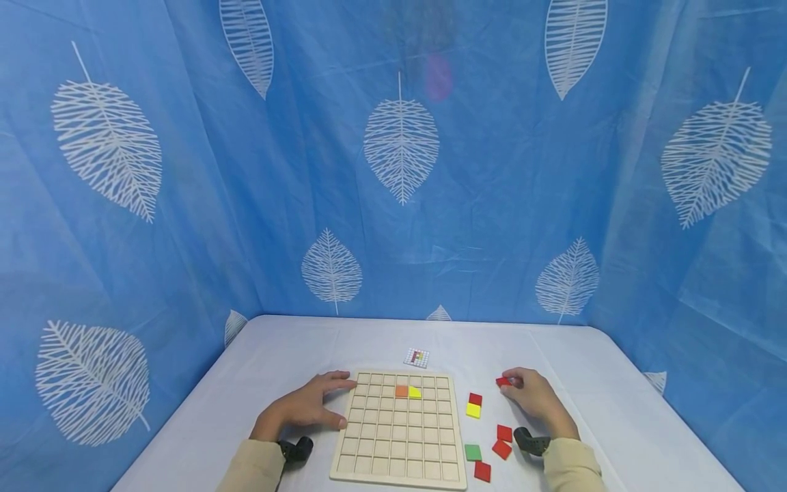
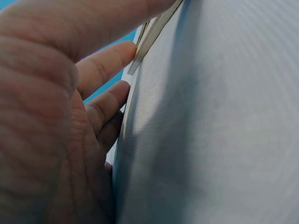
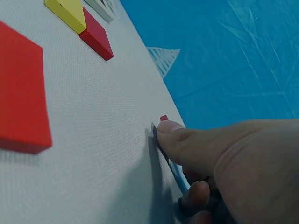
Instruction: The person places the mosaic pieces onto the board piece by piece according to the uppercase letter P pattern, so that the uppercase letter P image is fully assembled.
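Observation:
My left hand [image 1: 312,401] rests at the left edge of a wooden grid board [image 1: 398,482], thumb and fingertips right at its rim and the fingers fairly straight. In the board's second row from the top sit an orange tile [image 1: 402,391] and, beside it, a yellow tile [image 1: 415,393] with a cut corner. My right hand [image 1: 533,393] pinches a red tile [image 1: 503,381] between thumb and fingers, right of the board. In the right wrist view only a small corner of that tile shows past the thumb.
A small pattern card [image 1: 417,357] lies behind the board. Right of the board are a dark red tile [image 1: 475,398] touching a yellow tile [image 1: 473,411], a green tile [image 1: 473,452] and several red tiles [image 1: 504,433]. Blue leaf-print curtain [image 1: 402,260] surrounds the white table [image 1: 295,348].

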Demonstrator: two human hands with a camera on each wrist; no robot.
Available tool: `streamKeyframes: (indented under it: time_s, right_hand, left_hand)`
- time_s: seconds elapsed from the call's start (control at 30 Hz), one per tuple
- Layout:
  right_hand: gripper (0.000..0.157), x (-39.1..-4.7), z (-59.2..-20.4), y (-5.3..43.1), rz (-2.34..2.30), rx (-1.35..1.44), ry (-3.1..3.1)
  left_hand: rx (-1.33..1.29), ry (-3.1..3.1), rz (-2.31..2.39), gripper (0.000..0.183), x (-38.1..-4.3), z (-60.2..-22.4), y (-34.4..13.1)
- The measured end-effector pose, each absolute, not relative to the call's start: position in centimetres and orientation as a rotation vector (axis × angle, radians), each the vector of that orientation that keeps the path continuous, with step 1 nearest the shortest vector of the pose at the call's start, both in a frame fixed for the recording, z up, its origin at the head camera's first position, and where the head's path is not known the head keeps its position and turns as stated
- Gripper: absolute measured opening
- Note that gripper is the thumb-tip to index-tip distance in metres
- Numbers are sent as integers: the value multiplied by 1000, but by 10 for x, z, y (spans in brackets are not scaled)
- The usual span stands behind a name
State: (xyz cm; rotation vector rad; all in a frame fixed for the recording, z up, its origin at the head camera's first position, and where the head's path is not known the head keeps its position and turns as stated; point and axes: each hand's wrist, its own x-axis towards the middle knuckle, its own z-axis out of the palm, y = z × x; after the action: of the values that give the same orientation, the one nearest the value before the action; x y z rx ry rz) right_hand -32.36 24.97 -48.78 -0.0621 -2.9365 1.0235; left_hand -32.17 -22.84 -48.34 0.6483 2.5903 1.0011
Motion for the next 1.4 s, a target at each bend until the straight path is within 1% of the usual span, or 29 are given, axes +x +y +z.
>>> streamKeyframes:
  time_s: [0.4,0.83,1.2,1.4]
  right_hand:
    - [40,-328,-490,252,1057,-66,-2927]
    - [41,-326,-484,250,1100,-68,-2904]
    - [40,-323,-465,247,1140,4,-2840]
    - [46,-321,-455,243,1184,16,-2806]
  left_hand:
    - [650,2602,985,83,-322,-483,-228]
    - [654,2592,997,83,-320,-483,-228]
    - [623,2610,988,80,-320,-484,-227]
    - [630,2606,995,80,-320,-484,-227]
